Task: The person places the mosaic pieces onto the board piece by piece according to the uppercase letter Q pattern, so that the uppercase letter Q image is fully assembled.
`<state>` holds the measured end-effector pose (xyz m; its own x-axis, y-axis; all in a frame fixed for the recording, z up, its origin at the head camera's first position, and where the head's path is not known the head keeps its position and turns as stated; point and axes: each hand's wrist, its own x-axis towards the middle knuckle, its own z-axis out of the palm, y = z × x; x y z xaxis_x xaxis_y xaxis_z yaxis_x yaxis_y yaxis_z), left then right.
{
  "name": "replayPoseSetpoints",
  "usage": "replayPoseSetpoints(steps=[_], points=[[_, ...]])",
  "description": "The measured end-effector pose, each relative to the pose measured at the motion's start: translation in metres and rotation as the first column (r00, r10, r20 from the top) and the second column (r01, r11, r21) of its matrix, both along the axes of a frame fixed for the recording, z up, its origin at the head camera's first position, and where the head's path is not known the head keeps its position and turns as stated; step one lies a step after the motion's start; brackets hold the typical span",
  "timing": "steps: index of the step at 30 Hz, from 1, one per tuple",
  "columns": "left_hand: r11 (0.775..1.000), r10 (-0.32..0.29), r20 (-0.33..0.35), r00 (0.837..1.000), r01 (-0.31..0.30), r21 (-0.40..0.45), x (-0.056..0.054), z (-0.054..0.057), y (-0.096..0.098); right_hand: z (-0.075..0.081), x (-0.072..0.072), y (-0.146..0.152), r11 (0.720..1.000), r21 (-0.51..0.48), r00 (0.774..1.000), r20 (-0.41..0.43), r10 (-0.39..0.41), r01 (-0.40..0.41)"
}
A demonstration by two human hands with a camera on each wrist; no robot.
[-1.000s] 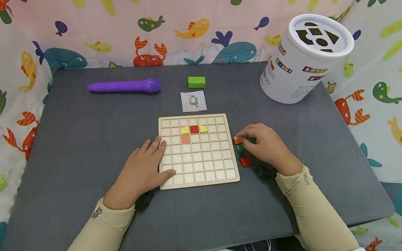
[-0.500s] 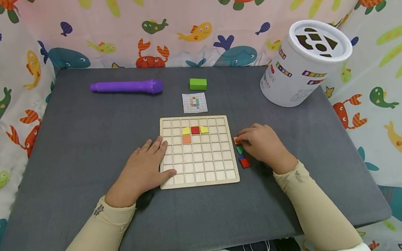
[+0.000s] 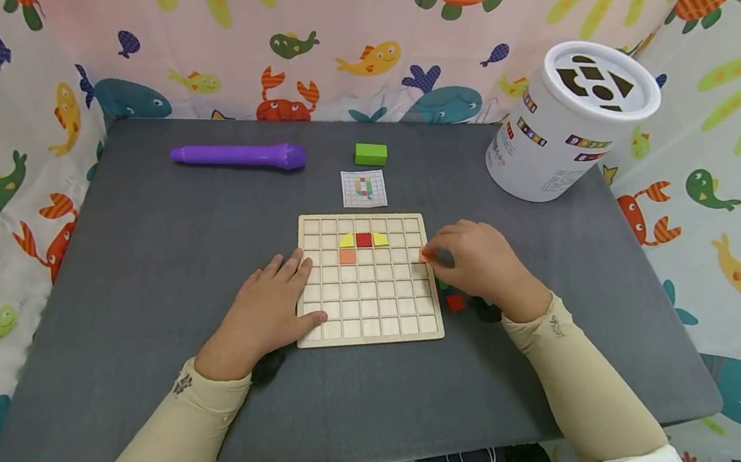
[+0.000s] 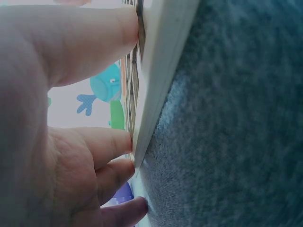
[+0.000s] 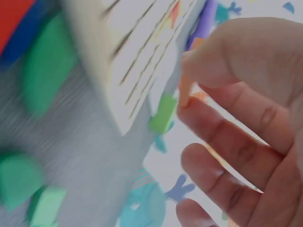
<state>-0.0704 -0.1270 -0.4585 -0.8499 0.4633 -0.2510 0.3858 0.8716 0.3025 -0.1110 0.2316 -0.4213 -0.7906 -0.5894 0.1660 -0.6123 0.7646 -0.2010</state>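
A wooden grid board (image 3: pixel 379 309) lies on the grey table. Set in its upper cells are a red square tile (image 3: pixel 363 240), two yellow tiles (image 3: pixel 380 239) and an orange square tile (image 3: pixel 347 256). With fingers extended, my left hand (image 3: pixel 258 318) rests on the board's left edge. My right hand (image 3: pixel 482 264) pinches an orange tile (image 5: pixel 186 85) between thumb and fingertip, above the board's right edge. Beside that edge lie a red tile (image 3: pixel 456 302) and green pieces (image 5: pixel 49 66), partly hidden by the right hand in the head view.
Behind the board lie a card with a printed coloured grid pattern (image 3: pixel 363 189) and a green block (image 3: pixel 371 154). A purple stick (image 3: pixel 237 157) lies back left. A white bucket (image 3: pixel 547 144) with shaped lid holes stands back right.
My right hand has picked up the orange tile from beside the board and carried it left to the board's right edge. The left hand stays on the board.
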Motion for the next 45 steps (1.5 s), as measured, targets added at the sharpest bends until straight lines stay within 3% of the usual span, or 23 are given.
replayPoseSetpoints(steps=[7,23,36,45], points=[[1.0,0.005,-0.017,1.0,-0.005,-0.014,0.001,-0.001,-0.002,0.008,-0.005,-0.037,0.995,-0.033,0.995,0.007,0.1,-0.099],[1.0,0.013,-0.004,1.0,-0.013,-0.028,0.0,0.001,0.001,-0.023,-0.015,-0.094,0.98,0.006,0.979,0.055,0.196,-0.197],[1.0,0.006,-0.019,1.0,-0.006,-0.029,-0.001,0.004,0.002,-0.028,-0.014,-0.107,0.975,0.08,0.977,0.045,0.206,-0.209],[0.999,0.019,0.004,1.0,-0.019,-0.029,-0.001,0.002,0.001,-0.024,-0.012,-0.108,0.974,0.044,0.968,0.131,0.215,-0.222]])
